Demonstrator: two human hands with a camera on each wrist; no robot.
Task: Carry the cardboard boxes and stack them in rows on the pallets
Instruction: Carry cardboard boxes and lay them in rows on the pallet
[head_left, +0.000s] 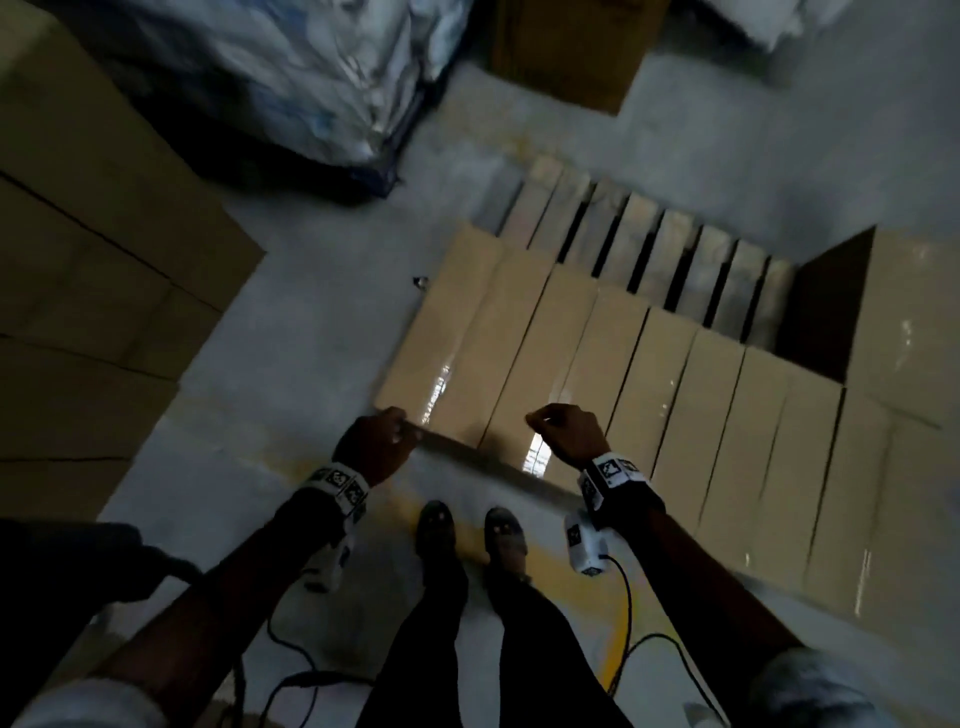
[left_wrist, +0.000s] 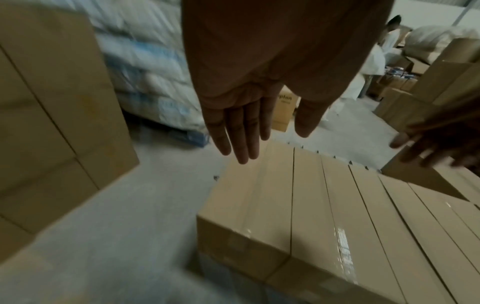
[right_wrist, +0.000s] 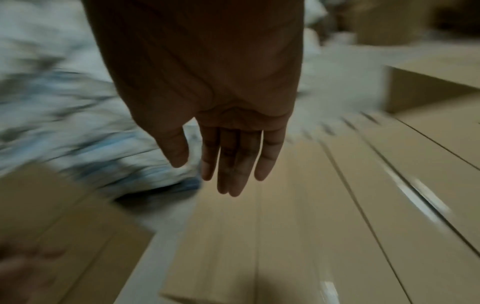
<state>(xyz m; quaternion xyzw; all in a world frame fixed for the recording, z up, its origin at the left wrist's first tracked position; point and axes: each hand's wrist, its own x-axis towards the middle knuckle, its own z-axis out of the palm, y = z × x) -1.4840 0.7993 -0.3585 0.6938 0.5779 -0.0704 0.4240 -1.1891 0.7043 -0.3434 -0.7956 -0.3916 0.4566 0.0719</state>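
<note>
The person's shoes (head_left: 470, 530) are standing on the grey floor (head_left: 311, 332), right by the near edge of the pallet load. Both hands are hanging over the near edge of the row of cardboard boxes (head_left: 597, 364), holding nothing. The left hand (head_left: 378, 441) is over the near left corner box (left_wrist: 249, 205) and the right hand (head_left: 569, 434) is over the next boxes along. From the head camera the fingers are looking a bit bent. The wrist cameras are showing more — the left hand's fingers (left_wrist: 241, 131) are straight and close together with the thumb apart, and the right hand's fingers (right_wrist: 233, 160) are straight and loose too, up in the air above the box tops. I cannot tell if any fingertip is touching cardboard.

The long boxes are lying side by side in a row along the pallet's near edge. Behind them the bare pallet slats (head_left: 649, 244) are showing. A taller box stack (head_left: 914, 322) is standing at the right edge.

To the left a big stack of cartons (head_left: 93, 249) is standing on the floor. Farther off are wrapped white sacks (head_left: 311, 78). Only the left wrist camera is showing another person (left_wrist: 389, 41) far away among more boxes — the right wrist picture is blurry.
</note>
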